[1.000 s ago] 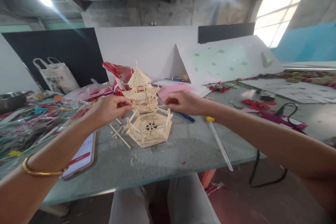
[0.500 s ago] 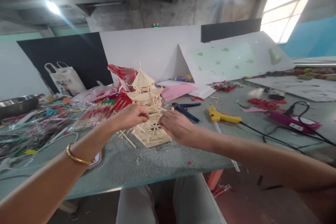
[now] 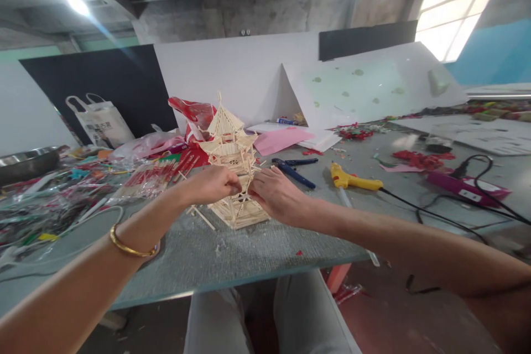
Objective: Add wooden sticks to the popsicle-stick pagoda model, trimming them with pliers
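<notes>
stick pagoda (image 3: 229, 138), scissors (image 3: 292, 170), glue gun (image 3: 352, 179) beside

A tower model (image 3: 230, 144) of pale, matt wooden sticks stood on a counter (image 3: 265, 254) of rough-looking frosted glass at centre frame. A glossy gold metal bangle (image 3: 130, 246) shone lower left; a yellow plastic glue gun (image 3: 354, 180) and matt pink paper (image 3: 280, 140) lay further right.
</notes>
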